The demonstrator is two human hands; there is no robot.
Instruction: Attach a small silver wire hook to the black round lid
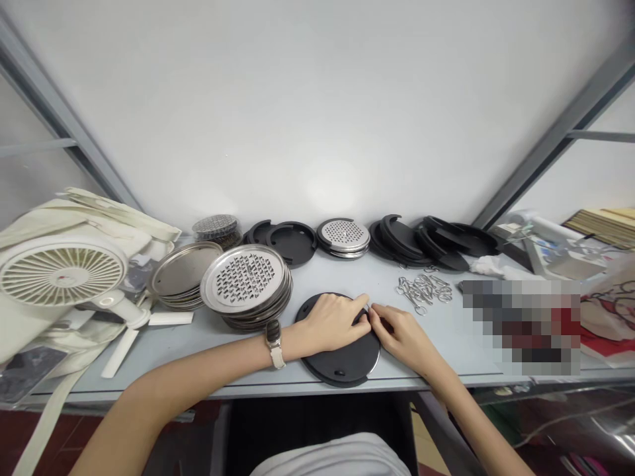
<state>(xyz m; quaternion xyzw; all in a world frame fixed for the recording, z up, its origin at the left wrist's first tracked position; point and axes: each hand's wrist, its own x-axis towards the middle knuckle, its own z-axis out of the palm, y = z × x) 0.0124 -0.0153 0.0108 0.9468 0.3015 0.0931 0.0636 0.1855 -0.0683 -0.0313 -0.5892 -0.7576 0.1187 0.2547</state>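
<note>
Your left hand point(337, 320) lies palm-down on the disc point(347, 363), which sits flat on the table point(198, 357) near its front edge, while your right hand point(404, 337) brings its fingertips together at the disc's 2 o'clock rim; whether either hand actually pinches anything is too small to tell. The disc looks thin, stiff, light and smooth, likely to slide, so it is best held by opposite edges of the rim. Wire clips point(424, 289) lie at its 1 o'clock, graters point(245, 281) at its 10 o'clock.

Black round disc point(347, 360) pressed flat on table point(198, 350) by left hand point(335, 322); disc's right edge pinched by right hand point(404, 337).
</note>
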